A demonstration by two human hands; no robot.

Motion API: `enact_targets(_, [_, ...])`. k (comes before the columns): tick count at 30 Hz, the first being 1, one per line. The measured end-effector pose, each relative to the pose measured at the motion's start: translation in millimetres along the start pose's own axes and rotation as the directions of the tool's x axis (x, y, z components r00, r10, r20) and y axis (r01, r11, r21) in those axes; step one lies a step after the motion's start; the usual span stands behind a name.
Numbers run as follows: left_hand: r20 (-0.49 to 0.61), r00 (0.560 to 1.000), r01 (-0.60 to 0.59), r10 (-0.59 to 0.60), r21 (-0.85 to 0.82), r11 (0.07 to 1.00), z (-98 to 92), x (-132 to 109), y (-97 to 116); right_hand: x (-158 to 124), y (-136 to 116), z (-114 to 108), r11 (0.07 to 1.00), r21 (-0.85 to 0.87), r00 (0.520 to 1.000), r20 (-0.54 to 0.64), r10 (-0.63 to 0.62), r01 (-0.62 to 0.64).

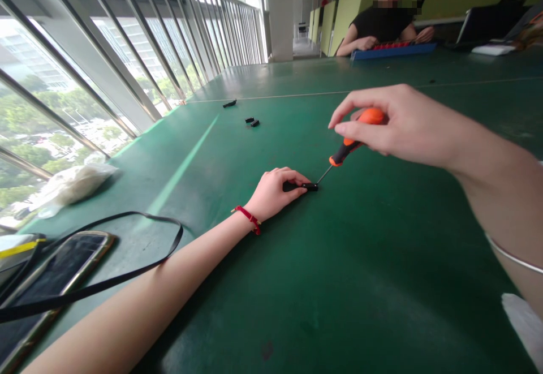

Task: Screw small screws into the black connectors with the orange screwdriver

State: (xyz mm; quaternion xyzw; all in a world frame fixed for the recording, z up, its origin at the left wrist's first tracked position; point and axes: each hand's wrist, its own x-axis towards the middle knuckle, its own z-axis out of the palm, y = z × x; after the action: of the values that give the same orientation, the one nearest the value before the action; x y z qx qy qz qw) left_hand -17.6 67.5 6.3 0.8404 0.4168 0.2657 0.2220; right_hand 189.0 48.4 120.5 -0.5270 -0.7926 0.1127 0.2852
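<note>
My left hand (275,192) rests on the green table (339,283), its fingers closed on a small black part (309,187) that it pins to the surface. My right hand (388,122) hovers above and to the right, fingers pinched round the top of an orange-and-black screwdriver (354,139). The screwdriver slants down to the left and its thin metal tip meets the black part. A red cord bracelet circles my left wrist.
Several loose black parts (251,121) lie farther back on the table. A phone (55,280) with a black strap and a white plastic bag (70,184) sit at the left, beside the window railing. Another person (382,23) sits at the far end with a blue tray (392,50).
</note>
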Motion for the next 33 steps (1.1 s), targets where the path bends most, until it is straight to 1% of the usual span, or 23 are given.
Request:
enact_targets(3, [0.003,1.0,0.003,-0.003,0.001,1.0,-0.2,-0.2,0.3,-0.4,1.0,1.0,0.999,0.041,1.0,0.018,-0.01,0.009])
enact_targets(7, [0.008,1.0,-0.009,0.01,-0.02,1.0,1.1,-0.3,-2.4,-1.9,-1.0,3.3,0.998,0.027,0.995,0.082,0.06,-0.062])
enact_targets(8, [-0.007,1.0,-0.008,0.008,-0.031,1.0,1.8,-0.3,-3.3,-1.9,-1.6,3.4,0.997,0.023,0.995,0.076,0.066,-0.068])
enact_targets(10, [-0.077,0.997,0.012,-0.015,-0.036,0.999,3.2,-0.5,-4.2,-1.2,-1.8,3.2,0.998,0.017,0.998,0.014,0.065,-0.065])
enact_targets(12, [-0.189,0.98,0.068,-0.069,-0.012,0.998,4.2,-1.3,-2.7,0.2,-0.8,2.8,0.998,0.011,0.997,-0.05,0.062,-0.061])
enact_targets(14, [-0.264,0.957,0.137,-0.122,0.038,0.99,4.4,-2.6,1.7,1.2,0.2,3.4,0.998,0.0,0.996,-0.065,0.059,-0.059])
enact_targets(15, [-0.269,0.954,0.158,-0.133,0.071,0.985,4.3,-3.3,4.6,1.3,0.3,4.3,0.998,-0.006,0.997,-0.057,0.057,-0.057])
enact_targets(16, [-0.247,0.961,0.157,-0.126,0.112,0.981,4.2,-3.9,7.7,1.1,-0.1,5.6,0.999,-0.008,0.997,-0.047,0.053,-0.054])
enact_targets(19, [-0.127,0.99,0.082,-0.054,0.228,0.97,4.0,-4.9,15.3,-0.6,-3.6,11.0,1.0,0.007,0.999,-0.014,0.03,-0.029])
enact_targets(22, [-0.07,0.997,0.029,-0.011,0.262,0.965,4.3,-4.7,16.6,-1.9,-6.9,16.4,0.999,0.05,1.0,0.019,-0.014,0.013])
enact_targets(23, [-0.059,0.998,0.015,0.001,0.258,0.966,4.5,-4.5,15.6,-1.8,-7.1,17.7,0.997,0.069,0.999,0.011,-0.035,0.035])
enact_targets(24, [-0.051,0.999,0.0,0.013,0.249,0.969,4.7,-4.3,14.2,-1.4,-6.7,18.7,0.995,0.087,0.998,-0.014,-0.055,0.056])
enact_targets(26, [-0.047,0.999,-0.014,0.025,0.219,0.976,5.2,-3.9,10.9,-0.1,-4.7,19.6,0.992,0.102,0.992,-0.106,-0.067,0.078])
enact_targets(28, [-0.063,0.998,0.006,0.005,0.17,0.985,5.4,-3.7,8.1,1.7,-2.2,19.1,0.994,0.097,0.979,-0.199,-0.033,0.053])
enact_targets(29, [-0.072,0.997,0.024,-0.014,0.133,0.991,5.4,-3.7,7.3,2.5,-1.2,18.5,0.995,0.093,0.975,-0.224,-0.01,0.032])
enact_targets(33, [-0.087,0.991,0.093,-0.098,-0.051,0.994,3.7,-3.2,6.9,4.2,-0.5,16.5,0.996,0.091,0.973,-0.226,0.042,-0.022])
